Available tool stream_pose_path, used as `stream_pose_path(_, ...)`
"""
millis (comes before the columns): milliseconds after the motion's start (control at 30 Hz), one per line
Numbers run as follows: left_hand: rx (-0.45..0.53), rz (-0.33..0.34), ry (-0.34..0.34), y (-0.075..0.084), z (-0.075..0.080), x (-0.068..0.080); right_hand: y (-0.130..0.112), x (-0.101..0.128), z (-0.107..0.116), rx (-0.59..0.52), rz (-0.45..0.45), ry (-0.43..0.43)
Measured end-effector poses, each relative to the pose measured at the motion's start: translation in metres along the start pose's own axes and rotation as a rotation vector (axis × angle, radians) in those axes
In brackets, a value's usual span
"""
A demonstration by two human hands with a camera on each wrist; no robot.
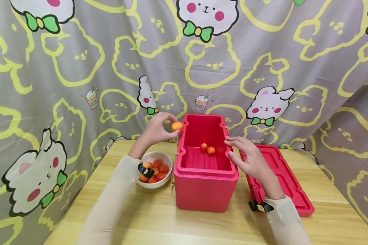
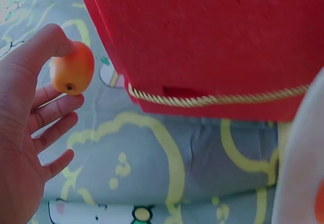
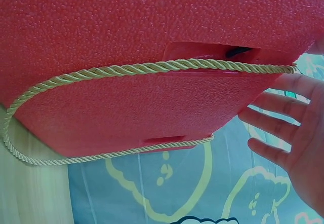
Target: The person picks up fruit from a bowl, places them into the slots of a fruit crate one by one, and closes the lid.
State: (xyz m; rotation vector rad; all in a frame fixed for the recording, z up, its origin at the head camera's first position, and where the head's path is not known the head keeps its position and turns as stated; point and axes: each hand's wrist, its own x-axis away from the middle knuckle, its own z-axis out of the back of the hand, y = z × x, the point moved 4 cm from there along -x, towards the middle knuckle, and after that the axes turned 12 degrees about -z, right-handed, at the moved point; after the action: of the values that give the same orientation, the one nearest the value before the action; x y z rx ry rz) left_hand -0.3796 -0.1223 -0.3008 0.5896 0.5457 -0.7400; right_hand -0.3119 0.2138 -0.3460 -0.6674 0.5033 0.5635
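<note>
In the head view my left hand (image 1: 159, 129) pinches an orange-yellow apricot (image 1: 177, 126) between thumb and fingertips at the left rim of a red foam box (image 1: 206, 190). The left wrist view shows the apricot's (image 2: 73, 69) small dark stem end, with the other fingers spread loosely. Two orange-red apricots (image 1: 211, 150) lie on the box's floor. My right hand (image 1: 248, 154) rests against the box's right rim, fingers fairly straight; in the right wrist view the fingers (image 3: 276, 122) extend beside the red wall. To the left, a white bowl (image 1: 154, 185) contains several apricots, partly covered by the left wrist.
The red lid (image 1: 282, 177) lies on the wooden table (image 1: 135, 217) to the right, beneath the right forearm. Gold rope (image 3: 126, 71) hangs along the box's sides. A patterned grey curtain (image 1: 171, 61) closes off the back.
</note>
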Motion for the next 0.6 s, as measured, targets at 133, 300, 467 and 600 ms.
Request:
stream_pose_path(133, 0.043, -0.023, 0.010, 0.010, -0.003, -0.012, 0.000, 0.001, 0.000, -0.005, 0.000, 0.004)
stream_pose_path(300, 0.020, -0.129, -0.016, 0.027, -0.007, -0.025, 0.000, 0.001, 0.000, -0.004, 0.002, 0.008)
stream_pose_path(467, -0.075, -0.279, -0.050, 0.048, -0.011, -0.034, 0.001, 0.002, -0.001, -0.002, -0.002, 0.007)
stream_pose_path(600, -0.153, -0.367, -0.079, 0.063, -0.015, -0.040, 0.001, 0.002, -0.001, -0.001, -0.002, 0.010)
